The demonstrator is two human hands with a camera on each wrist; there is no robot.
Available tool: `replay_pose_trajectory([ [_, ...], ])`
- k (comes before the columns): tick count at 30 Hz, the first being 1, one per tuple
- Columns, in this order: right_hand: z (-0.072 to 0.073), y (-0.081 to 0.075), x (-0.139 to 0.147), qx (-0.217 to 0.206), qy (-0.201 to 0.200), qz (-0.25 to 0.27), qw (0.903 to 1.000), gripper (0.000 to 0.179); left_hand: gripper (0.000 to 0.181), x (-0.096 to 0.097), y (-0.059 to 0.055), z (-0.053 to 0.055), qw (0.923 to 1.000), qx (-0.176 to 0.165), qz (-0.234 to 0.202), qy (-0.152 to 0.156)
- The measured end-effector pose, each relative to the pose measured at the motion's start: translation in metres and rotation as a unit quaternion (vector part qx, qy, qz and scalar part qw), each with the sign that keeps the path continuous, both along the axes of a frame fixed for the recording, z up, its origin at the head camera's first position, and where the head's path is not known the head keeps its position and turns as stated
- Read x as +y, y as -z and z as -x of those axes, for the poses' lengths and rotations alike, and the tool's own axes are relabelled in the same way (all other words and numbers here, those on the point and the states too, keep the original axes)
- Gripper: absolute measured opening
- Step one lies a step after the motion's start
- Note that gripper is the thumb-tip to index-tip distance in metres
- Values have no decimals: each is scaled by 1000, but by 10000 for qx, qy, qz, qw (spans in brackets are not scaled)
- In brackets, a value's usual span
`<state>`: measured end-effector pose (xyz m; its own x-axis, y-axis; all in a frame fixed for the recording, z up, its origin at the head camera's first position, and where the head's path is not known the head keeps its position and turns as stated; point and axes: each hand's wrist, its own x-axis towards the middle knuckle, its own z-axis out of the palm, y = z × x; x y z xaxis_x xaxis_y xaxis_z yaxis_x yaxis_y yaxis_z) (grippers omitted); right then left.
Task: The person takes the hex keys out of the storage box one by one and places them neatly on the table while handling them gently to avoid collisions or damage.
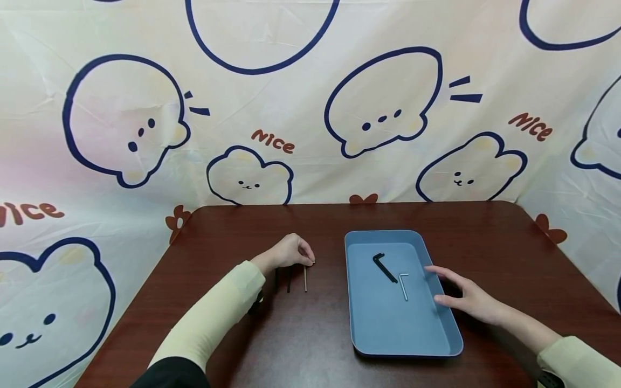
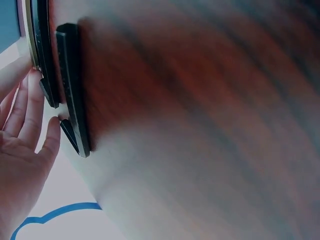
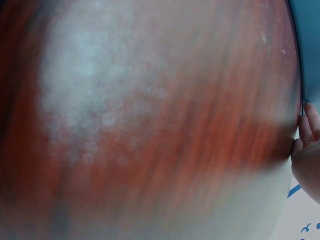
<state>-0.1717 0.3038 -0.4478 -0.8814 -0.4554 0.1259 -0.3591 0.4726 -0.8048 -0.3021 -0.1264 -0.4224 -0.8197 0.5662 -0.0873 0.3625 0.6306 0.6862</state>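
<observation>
My left hand (image 1: 290, 251) is over the left part of the table, its thumb and fingertips pinching the top end of a brass-coloured hex key (image 1: 305, 280). Two black hex keys lie to the left of it, a nearer one (image 1: 289, 282) and another partly hidden by the wrist; the left wrist view shows an outer black key (image 2: 72, 85) beside the fingers. My right hand (image 1: 468, 299) rests at the right rim of a blue tray (image 1: 388, 334), fingers extended and thumb spread apart. Inside the tray are black hex keys (image 1: 385, 269) lying close together and a silver hex key (image 1: 404, 287).
The dark brown wooden table (image 1: 301, 345) reaches back to a cartoon-printed cloth (image 1: 310, 108), which also hangs along both sides. The tray's raised walls stand between the right hand and the keys inside.
</observation>
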Motion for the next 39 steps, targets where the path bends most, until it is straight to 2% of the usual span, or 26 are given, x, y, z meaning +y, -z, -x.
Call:
replay_pose_trajectory([
  [5,-1,-2,0,-34,26,-36,10000,58,6,1,-1,1,10000,-13,-30,78],
  [12,-2,-4,-1,-133,22,-77,9999,58,5,1,-3,2,9998,-120,-184,32],
  [22,-1,-2,1,-80,43,-135,9999,59,9,5,-19,0,9978,-153,-641,-30],
  [26,0,-2,2,-18,35,-211,9998,58,12,9,-24,-1,9971,-166,-736,56],
  [31,0,-3,1,-49,2,-159,9999,58,13,15,-30,-4,9963,-118,-778,349],
  [32,0,-3,1,-58,-6,-140,9999,58,13,18,-34,-7,9959,-128,-795,405],
  [38,-1,-4,0,-73,3,-105,9999,59,14,31,-39,-10,9940,-194,-878,626],
  [39,-1,-4,0,-83,11,-101,9999,59,15,33,-36,-7,9938,-165,-871,664],
])
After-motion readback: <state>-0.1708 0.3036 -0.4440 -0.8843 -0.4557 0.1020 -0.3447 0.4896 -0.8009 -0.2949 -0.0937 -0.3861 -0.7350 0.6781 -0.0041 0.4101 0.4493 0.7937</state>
